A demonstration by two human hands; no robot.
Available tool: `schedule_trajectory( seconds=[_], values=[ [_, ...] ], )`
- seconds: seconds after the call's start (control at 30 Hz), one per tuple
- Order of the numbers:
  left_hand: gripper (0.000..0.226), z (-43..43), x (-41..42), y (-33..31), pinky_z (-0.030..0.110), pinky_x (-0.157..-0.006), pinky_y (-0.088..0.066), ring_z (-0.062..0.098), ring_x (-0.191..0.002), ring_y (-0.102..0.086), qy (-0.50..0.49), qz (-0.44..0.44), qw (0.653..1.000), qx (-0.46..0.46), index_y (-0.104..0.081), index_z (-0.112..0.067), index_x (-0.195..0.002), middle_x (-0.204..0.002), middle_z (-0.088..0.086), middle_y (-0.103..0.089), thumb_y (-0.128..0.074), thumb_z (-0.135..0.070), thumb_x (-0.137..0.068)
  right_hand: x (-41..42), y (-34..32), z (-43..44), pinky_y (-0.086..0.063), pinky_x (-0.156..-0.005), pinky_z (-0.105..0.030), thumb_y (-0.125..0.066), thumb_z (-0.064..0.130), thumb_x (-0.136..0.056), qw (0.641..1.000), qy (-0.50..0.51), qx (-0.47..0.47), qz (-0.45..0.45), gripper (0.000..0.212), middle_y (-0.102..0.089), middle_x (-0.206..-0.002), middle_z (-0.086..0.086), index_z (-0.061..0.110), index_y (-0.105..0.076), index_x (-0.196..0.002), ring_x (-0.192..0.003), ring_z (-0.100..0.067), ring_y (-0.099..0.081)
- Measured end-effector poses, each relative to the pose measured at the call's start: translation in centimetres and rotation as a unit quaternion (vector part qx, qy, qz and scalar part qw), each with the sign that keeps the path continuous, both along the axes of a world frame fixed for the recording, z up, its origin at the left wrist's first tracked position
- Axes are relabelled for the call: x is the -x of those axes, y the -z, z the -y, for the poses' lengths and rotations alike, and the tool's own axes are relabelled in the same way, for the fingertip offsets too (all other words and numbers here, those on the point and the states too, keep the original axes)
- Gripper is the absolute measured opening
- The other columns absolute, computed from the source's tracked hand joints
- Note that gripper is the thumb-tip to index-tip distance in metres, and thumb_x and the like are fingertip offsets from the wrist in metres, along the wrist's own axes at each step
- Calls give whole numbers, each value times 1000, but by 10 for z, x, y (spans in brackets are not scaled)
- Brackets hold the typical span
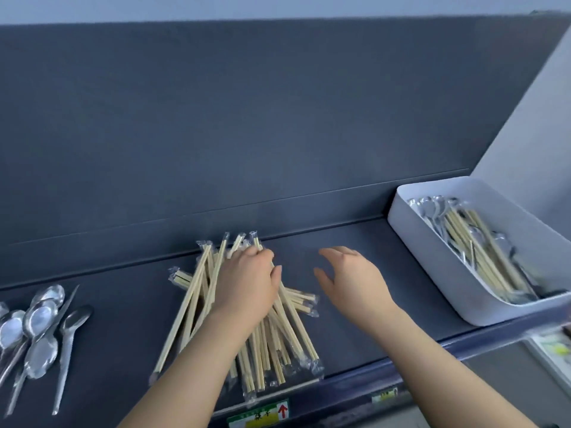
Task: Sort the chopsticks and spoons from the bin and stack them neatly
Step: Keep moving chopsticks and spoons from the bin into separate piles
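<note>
We're gripping the splayed chopsticks (262,350) mid-counter with our left hand (247,282), right hand (349,279) spread wide and empty beside them, so let's squeeze inward to square the pile, with spoons (40,316) lying left and a loaded bin (432,251) right.

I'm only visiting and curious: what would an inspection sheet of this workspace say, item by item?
Surface: dark blue-grey counter with a raised front edge.
Job's things: chopstick pile, wrapped and crisscrossed, at centre; spoons loosely grouped at left; white bin at right, holding mixed spoons and chopsticks.
Clutter: green label with a red arrow on the front edge; blurred papers at lower right.
Grippers: left hand on the chopstick pile, fingers curled over it; right hand open beside the pile, holding nothing.
Cables: nothing seen.
Surroundings: dark back panel; pale wall at right.
</note>
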State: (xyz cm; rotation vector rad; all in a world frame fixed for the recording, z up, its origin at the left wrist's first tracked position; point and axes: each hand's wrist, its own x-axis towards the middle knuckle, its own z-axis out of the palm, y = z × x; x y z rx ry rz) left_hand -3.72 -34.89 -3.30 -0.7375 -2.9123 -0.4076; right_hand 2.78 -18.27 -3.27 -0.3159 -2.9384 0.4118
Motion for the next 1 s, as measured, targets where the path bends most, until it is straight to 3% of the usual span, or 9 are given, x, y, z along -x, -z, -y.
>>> schedule_trajectory(
  seconds=[0.13, 0.4, 0.53, 0.63, 0.7, 0.77, 0.9, 1.0],
  values=[
    [33, -61, -14, -10, 32, -90, -45, 19, -109, -56, 73, 12, 995, -69, -61, -22, -121, -117, -5, -63, -46, -37, -96, -28, -21, -57, -44, -89, -30, -48, 35, -96, 998, 60, 20, -30, 38, -57, -130, 4, 21, -53, -132, -118, -20, -53],
    [30, -205, -25, -25, 33, -85, -47, 18, -103, -55, 146, 33, 983, -110, -61, -20, -119, -110, -4, -62, -48, -35, -97, -49, -37, -204, -47, -90, -34, -54, 31, -93, 988, 146, 29, -47, 34, -66, -123, -2, 19, -62, -124, -112, -25, -59],
    [24, -283, -21, -29, 37, -80, -50, 19, -94, -56, 139, 64, 980, -128, -64, -15, -106, -101, 0, -61, -49, -30, -96, -43, -33, -283, -51, -84, -38, -54, 29, -92, 986, 160, 43, -5, 28, -70, -111, -5, 15, -67, -113, -103, -29, -62],
    [18, -334, -9, -22, 34, -67, -48, 21, -80, -56, 112, 97, 982, -112, -57, -9, -87, -88, 3, -59, -51, -25, -94, -30, -21, -333, -53, -77, -40, -55, 27, -89, 988, 136, 66, 18, 24, -71, -95, -9, 9, -68, -99, -92, -30, -64],
    [21, -361, 2, -15, 29, -53, -37, 19, -67, -50, 79, 140, 982, -96, -47, -11, -76, -77, 2, -53, -55, -22, -93, -18, -14, -357, -47, -64, -35, -55, 24, -87, 989, 119, 86, 34, 21, -65, -76, -9, 5, -62, -81, -74, -29, -60],
    [27, -380, 12, -7, 27, -48, -29, 16, -61, -44, 42, 182, 979, -84, -42, -13, -74, -69, -1, -44, -60, -21, -91, -5, -7, -372, -36, -54, -31, -58, 23, -86, 987, 106, 109, 49, 26, -55, -65, -8, 7, -49, -67, -61, -25, -48],
    [18, -406, 31, 7, 29, -70, -47, 27, -87, -60, -4, 210, 977, -44, -58, -9, -94, -89, 6, -61, -65, -24, -87, 19, 3, -388, -34, -53, -29, -59, 24, -86, 984, 70, 141, 80, 33, -58, -63, -4, 16, -39, -60, -57, -19, -48],
    [24, -416, 42, 15, 31, -77, -45, 29, -96, -60, -34, 194, 980, -7, -59, -11, -89, -98, 9, -63, -70, -32, -83, 33, 10, -393, -37, -56, -30, -59, 26, -87, 980, 64, 159, 97, 21, -53, -65, 3, 20, -49, -69, -65, -20, -53]
  ],
)
